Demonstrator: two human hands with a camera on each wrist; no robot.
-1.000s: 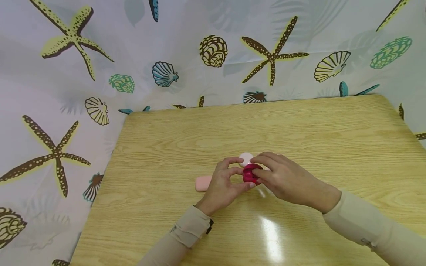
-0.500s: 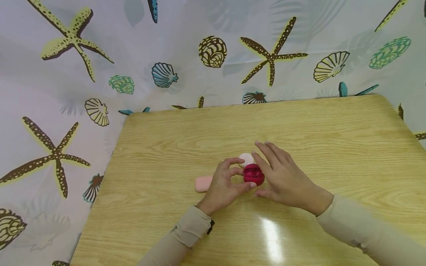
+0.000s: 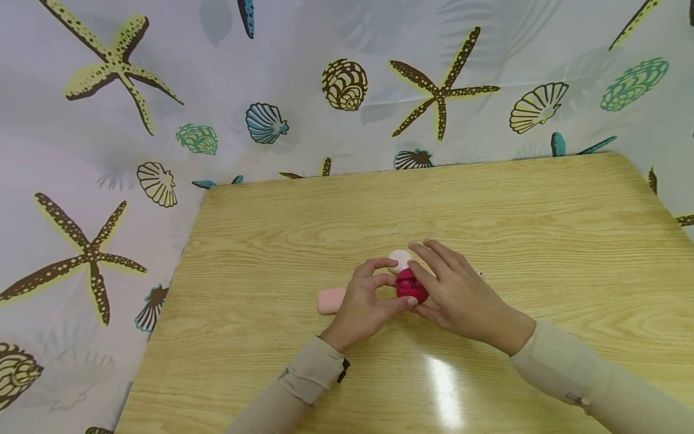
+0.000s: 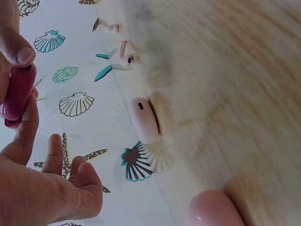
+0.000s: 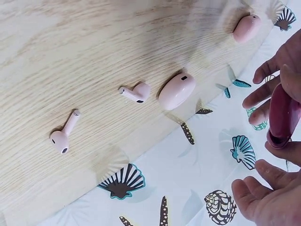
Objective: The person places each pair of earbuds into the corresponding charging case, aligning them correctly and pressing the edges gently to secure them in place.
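In the head view my left hand [image 3: 365,301] pinches a dark red earbud case [image 3: 408,286] between thumb and fingers. From the other side my right hand [image 3: 463,289] has its thumb and index finger on the case, with its other fingers extended above. Wells show inside the case, partly covered by fingers. Just behind it a pale pink earbud case [image 3: 400,259] lies on the table; the right wrist view shows that case [image 5: 177,91] whole. Two pale pink earbuds rest apart near it, one earbud [image 5: 136,92] closer and the other earbud [image 5: 63,136] farther.
A rounded pink piece [image 3: 331,300] lies left of my left hand; its kind is unclear. The wood-grain table [image 3: 271,361] meets a shell-and-starfish patterned sheet [image 3: 303,108] at the back and sides.
My right fingers were at the red case's inside a second ago, then spread away from it. Now they have come back against its right side. The left hand keeps its hold.
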